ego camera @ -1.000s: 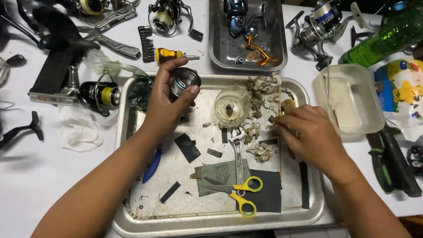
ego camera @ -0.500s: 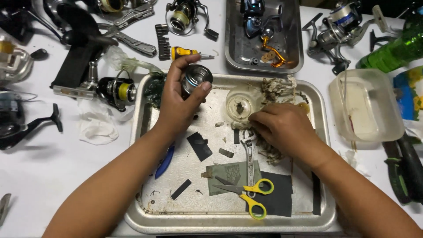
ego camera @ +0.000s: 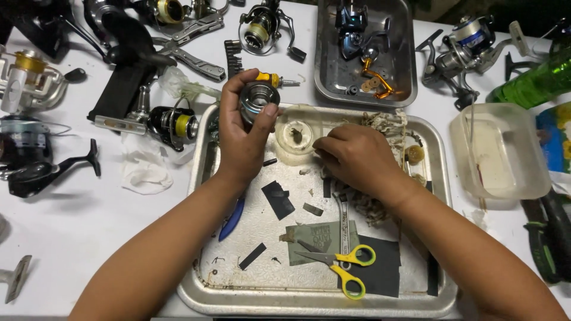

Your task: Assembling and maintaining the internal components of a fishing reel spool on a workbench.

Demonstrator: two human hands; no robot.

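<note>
A round metal reel spool (ego camera: 257, 100) is gripped in the left hand (ego camera: 245, 139), pinched between thumb and curled fingers and held above the far left corner of a large metal tray (ego camera: 205, 285). Just beside it, toward the right, a shallow translucent dish (ego camera: 295, 142) rests on the tray's floor. The right hand (ego camera: 355, 159) is laid at the dish's right edge, its fingers bent and pressed together near a heap of frayed, pale rag (ego camera: 389, 128); whether anything is pinched between those fingertips cannot be told.

Nearer the body, black offcuts (ego camera: 277, 199) are scattered over the tray, and a slim wrench (ego camera: 344, 229) lies lengthwise beside a grey-green sheet (ego camera: 309, 238). Yellow-handled scissors (ego camera: 345, 270) are spread open across that sheet and a dark sheet (ego camera: 383, 270). A blue tool handle (ego camera: 231, 219) is seen under the left forearm.

The tray is set on a white table (ego camera: 89, 238). Beyond it stands a smaller metal tray (ego camera: 327, 71) holding reel parts. To the left, several fishing reels (ego camera: 172, 122) and folding pliers (ego camera: 196, 56) are spread about, with a crumpled white cloth (ego camera: 143, 169) close by. To the right, a clear plastic tub (ego camera: 505, 151), another reel (ego camera: 464, 53) and a green bottle (ego camera: 532, 83) are placed.
</note>
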